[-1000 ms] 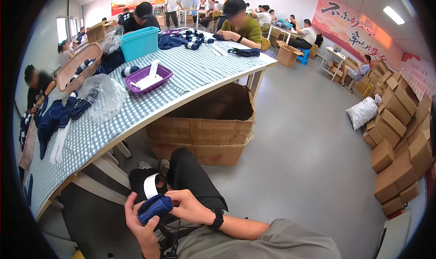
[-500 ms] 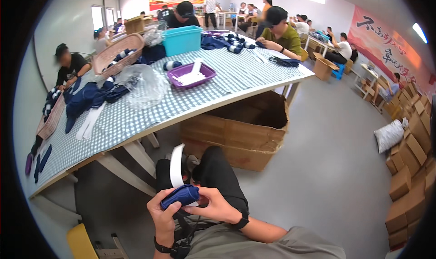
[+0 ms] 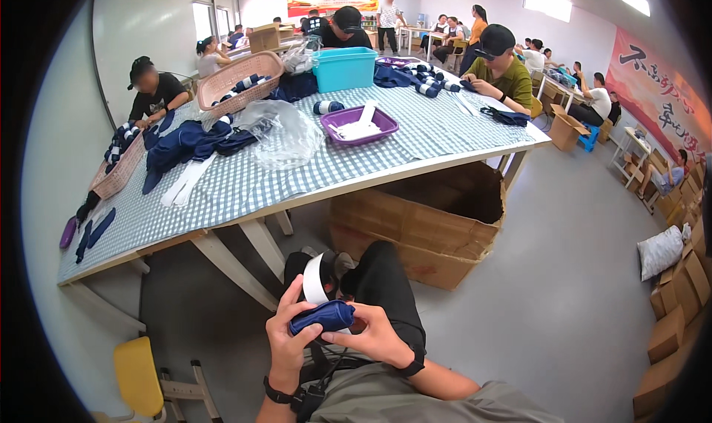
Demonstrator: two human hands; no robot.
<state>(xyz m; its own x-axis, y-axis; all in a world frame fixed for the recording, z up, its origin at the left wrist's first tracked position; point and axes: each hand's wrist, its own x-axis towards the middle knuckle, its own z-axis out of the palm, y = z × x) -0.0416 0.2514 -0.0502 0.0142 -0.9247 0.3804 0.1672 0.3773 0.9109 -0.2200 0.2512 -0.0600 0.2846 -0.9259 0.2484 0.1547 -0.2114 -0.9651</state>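
Over my lap I hold a rolled navy cloth bundle [image 3: 320,318] in both hands. My left hand [image 3: 285,338] grips its left end, thumb on the near side and fingers stretched up behind. My right hand [image 3: 374,340] pinches its right end, with fingertips along the near underside. A white paper strip [image 3: 314,282] rises in a curve from behind the roll, next to my left fingers. Its lower end is hidden by the roll. On the table, a purple tray [image 3: 389,131] carries white strips, and one banded navy roll [image 3: 327,107] lies beside it.
A checked-cloth table [image 3: 285,182] stands ahead, with a turquoise bin [image 3: 344,68], a pink basket [image 3: 241,82] of rolls, navy cloth [image 3: 185,145] and clear plastic [image 3: 282,134]. Below it sits a large cardboard box [image 3: 419,234]. A yellow chair [image 3: 139,375] is at lower left. Co-workers sit across the table.
The view has shifted, so the scene sits farther right. My left fingers have lifted and straightened beside the strip, which now curves lower. Both hands keep hold of the roll.
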